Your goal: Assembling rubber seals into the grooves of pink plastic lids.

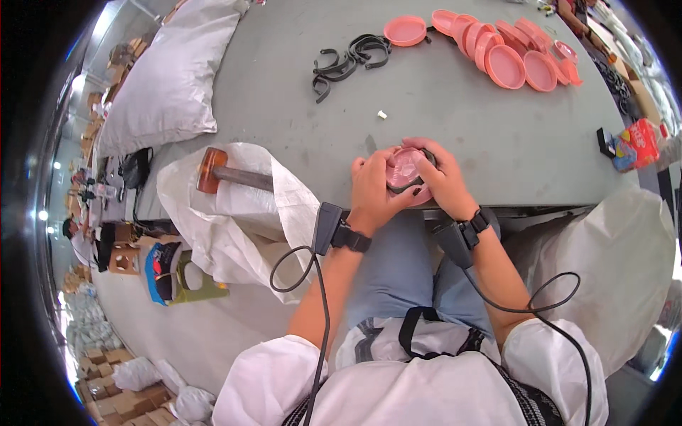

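Note:
Both my hands grip a pink round lid-like piece [403, 165] at the near edge of the table. A black curved band [402, 189] runs along part of its rim. My left hand [374, 188] wraps the left side, fingers curled over the edge. My right hand [447, 179] holds the right side, its thumb pressing near the rim. More pink shows beneath my fingers, but whether it is a second piece I cannot tell. Farther off lie several loose black curved bands [335, 67] and a spread pile of pink round shallow pieces [506, 67].
A mallet [212, 170] rests on a white woven sack [245, 206] at my left. A stuffed white sack [174, 78] lies on the grey table [284, 128] beyond it. A small white scrap [382, 114] sits mid-table; a red-and-blue packet [634, 145] stands far right.

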A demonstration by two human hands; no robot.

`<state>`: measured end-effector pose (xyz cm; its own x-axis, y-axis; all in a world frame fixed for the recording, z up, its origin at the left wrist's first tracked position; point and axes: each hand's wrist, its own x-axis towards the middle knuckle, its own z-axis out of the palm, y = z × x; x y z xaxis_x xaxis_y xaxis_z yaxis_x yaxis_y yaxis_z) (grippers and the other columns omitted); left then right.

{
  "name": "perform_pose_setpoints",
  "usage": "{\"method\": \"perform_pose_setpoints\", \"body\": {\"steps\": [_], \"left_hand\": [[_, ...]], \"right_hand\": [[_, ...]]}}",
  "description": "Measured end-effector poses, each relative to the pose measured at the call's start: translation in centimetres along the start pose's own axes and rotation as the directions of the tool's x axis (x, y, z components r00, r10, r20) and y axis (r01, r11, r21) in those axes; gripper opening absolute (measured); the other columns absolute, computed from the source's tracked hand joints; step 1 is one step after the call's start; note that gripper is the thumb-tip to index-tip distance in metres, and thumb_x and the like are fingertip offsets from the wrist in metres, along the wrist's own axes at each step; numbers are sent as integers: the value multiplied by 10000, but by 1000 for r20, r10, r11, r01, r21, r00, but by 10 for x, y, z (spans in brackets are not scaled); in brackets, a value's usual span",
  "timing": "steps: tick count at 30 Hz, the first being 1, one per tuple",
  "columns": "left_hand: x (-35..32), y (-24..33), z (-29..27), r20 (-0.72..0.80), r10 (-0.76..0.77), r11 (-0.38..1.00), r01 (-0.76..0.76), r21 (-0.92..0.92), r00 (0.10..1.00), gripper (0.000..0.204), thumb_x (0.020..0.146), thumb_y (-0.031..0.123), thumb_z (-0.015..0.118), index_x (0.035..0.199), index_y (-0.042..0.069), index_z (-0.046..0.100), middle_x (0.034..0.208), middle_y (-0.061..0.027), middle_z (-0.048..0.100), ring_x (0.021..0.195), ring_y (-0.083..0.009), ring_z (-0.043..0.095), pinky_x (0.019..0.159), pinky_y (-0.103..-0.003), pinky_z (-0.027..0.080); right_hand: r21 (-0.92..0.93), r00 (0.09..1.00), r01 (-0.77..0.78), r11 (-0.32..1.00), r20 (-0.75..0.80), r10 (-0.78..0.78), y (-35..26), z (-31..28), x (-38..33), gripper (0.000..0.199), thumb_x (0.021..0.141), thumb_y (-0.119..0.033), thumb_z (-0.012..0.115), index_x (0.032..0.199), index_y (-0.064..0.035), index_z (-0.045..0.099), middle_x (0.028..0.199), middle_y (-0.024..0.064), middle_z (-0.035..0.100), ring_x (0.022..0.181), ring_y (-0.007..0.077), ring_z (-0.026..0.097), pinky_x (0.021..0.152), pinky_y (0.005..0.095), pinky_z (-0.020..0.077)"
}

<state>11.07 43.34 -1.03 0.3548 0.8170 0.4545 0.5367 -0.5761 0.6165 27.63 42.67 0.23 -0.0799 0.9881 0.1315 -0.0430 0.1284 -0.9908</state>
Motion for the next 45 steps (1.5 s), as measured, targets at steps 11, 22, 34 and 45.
{"method": "perform_pose_setpoints", "body": {"steps": [11, 22, 34, 45], "left_hand": [[2, 9, 9, -48, -118, 992, 119, 33, 992, 614, 621, 249, 774, 1110, 64, 452, 1106, -60, 579, 985, -226, 507, 896, -406, 303], [0, 5, 12, -63, -95, 992, 100, 75, 993, 1106, 544, 401, 846, 1388, 4, 253, 1171, -80, 571, 1066, -242, 557, 963, -473, 305], [16, 6, 13, 7, 0, 982, -1, 189, 1000, 791, 738, 274, 712, 1388, 15, 343, 1199, -115, 564, 1104, -279, 524, 965, -424, 319], [-48, 33, -62, -541, -146, 974, 215, 65, 828, 469, 827, 129, 565, 1266, -8, 477, 1138, -199, 578, 1027, -368, 543, 891, -438, 415]], "right_hand": [[-281, 996, 6, 960, -80, -30, -7, 5, 6, 319, 891, -299, 508, 965, -3, 598, 868, 172, 650, 837, 327, 615, 777, 366, 462], [-730, 958, -90, 677, -249, -141, 3, 27, 26, 313, 870, -338, 545, 1044, -82, 591, 871, 104, 645, 896, 283, 603, 760, 410, 436], [-577, 975, -56, 815, -209, -80, 9, 5, 44, 251, 846, -316, 588, 930, -86, 646, 866, 104, 639, 843, 260, 589, 750, 405, 451], [-828, 769, -456, 326, -551, -325, 35, -136, 111, 709, 708, -411, 698, 1249, 9, 516, 1315, 216, 480, 1255, 360, 412, 1066, 475, 300]]}}
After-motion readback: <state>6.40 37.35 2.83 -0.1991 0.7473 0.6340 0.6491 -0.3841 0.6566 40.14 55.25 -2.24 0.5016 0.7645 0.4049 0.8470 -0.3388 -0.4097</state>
